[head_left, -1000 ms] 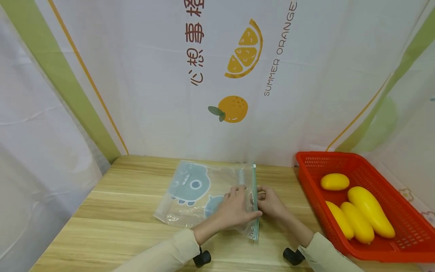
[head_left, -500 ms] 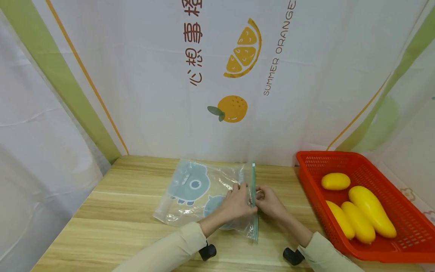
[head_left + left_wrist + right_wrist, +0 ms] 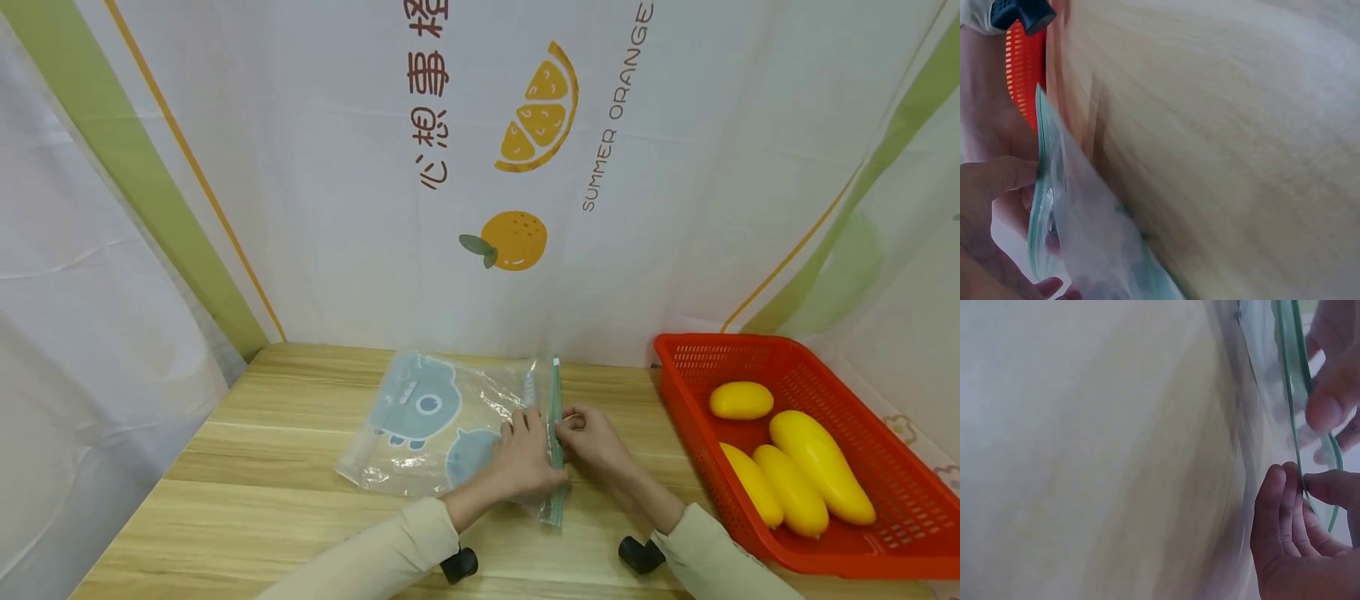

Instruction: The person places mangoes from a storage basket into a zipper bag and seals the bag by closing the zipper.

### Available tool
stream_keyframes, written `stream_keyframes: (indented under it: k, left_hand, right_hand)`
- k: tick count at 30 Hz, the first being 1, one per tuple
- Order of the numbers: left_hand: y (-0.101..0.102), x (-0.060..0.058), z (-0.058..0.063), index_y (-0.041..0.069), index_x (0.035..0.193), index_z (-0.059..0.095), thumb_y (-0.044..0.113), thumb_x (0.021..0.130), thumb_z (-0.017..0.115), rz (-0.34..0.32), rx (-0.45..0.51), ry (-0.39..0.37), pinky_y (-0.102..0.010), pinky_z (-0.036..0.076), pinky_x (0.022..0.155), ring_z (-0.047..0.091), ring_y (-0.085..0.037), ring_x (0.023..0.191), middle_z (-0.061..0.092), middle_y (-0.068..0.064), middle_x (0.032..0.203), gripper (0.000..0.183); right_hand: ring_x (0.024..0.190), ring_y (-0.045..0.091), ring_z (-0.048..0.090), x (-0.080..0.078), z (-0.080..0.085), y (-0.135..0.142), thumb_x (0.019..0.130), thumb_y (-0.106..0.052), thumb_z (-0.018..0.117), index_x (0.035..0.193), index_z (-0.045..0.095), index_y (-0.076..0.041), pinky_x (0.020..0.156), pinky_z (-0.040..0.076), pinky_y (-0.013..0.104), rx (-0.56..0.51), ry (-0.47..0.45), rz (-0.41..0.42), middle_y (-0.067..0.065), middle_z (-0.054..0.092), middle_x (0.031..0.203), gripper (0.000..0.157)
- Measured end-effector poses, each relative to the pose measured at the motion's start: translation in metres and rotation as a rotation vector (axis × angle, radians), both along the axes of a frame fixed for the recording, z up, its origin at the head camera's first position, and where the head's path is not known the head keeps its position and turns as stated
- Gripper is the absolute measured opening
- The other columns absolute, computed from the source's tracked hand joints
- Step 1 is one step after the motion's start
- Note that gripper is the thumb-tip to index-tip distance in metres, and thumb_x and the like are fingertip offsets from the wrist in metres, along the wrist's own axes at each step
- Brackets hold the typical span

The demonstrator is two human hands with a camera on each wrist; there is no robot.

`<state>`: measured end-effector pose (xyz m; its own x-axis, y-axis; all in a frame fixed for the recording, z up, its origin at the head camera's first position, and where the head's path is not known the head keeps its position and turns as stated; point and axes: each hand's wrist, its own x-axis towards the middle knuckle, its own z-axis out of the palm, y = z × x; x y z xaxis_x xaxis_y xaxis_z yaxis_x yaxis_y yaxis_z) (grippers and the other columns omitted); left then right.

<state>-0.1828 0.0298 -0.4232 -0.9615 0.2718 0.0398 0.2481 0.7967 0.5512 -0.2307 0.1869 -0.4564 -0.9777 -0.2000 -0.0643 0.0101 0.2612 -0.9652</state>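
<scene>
A clear zip bag [image 3: 495, 392] with blue cartoon prints lies on the table, its green zip edge [image 3: 557, 392] facing right. My left hand [image 3: 521, 462] lies over the bag near that edge, fingers bent onto the film, thumb at the zip strip. In the left wrist view, the left thumb [image 3: 1013, 174] meets the green strip. My right hand [image 3: 596, 442] pinches the zip edge from the right. In the right wrist view, the right hand [image 3: 1304, 537] has one green strip between thumb and fingertips, and the two strips stand apart there.
To the right stands a red perforated basket [image 3: 911, 517] holding several yellow mango-like fruits [image 3: 817, 467]. Wood-grain table [image 3: 247, 467] extends to the left. A white printed curtain [image 3: 337, 208] hangs behind. Black wrist mounts [image 3: 641, 554] sit under the forearms.
The zip edge has shifted slightly left. My left thumb has drawn back from beyond the edge to the strip. My right hand has moved a little left along with the edge.
</scene>
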Motion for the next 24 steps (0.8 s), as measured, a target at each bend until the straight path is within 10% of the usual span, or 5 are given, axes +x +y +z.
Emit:
stream_keyframes:
  k: [24]
  left_hand:
    - [-0.008, 0.000, -0.003, -0.006, 0.112, 0.051, 0.009, 0.072, 0.084, -0.060, 0.085, -0.112, -0.040, 0.053, 0.056, 0.058, -0.030, 0.072, 0.056, -0.014, 0.087, 0.054]
  right_hand:
    - [0.059, 0.015, 0.059, -0.017, -0.002, 0.000, 0.092, 0.011, 0.064, 0.098, 0.058, 0.013, 0.053, 0.057, 0.028, -0.161, -0.006, -0.017, 0.010, 0.062, 0.074, 0.009]
